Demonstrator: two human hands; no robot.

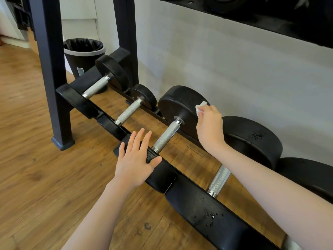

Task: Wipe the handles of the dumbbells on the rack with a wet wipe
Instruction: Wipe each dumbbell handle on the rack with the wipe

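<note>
Observation: the right hand (pixel 210 123) pinches a small crumpled white wet wipe (pixel 200 107) between fingertips, held against the upper edge of the rear black rubber head (pixel 180 103) of the 3rd dumbbell from the left. The wipe is on the head, not on that dumbbell's knurled steel handle (pixel 166 136), which lies just below and to the left.

The left hand (pixel 135 157) is spread wide, fingers straight, palm resting on the front black head (pixel 153 156) of the same dumbbell; it grips nothing.

4 knurled handles are visible on the low black metal rack (pixel 108 123).

Judgement: the wipe should come down onto the handle, wrap around it, and travel end to end with a twist, so the underside is covered. The flat left palm should keep the dumbbell from rolling. Water droplets on the near head (pixel 207 213) of the next dumbbell suggest slippery surfaces.
</note>
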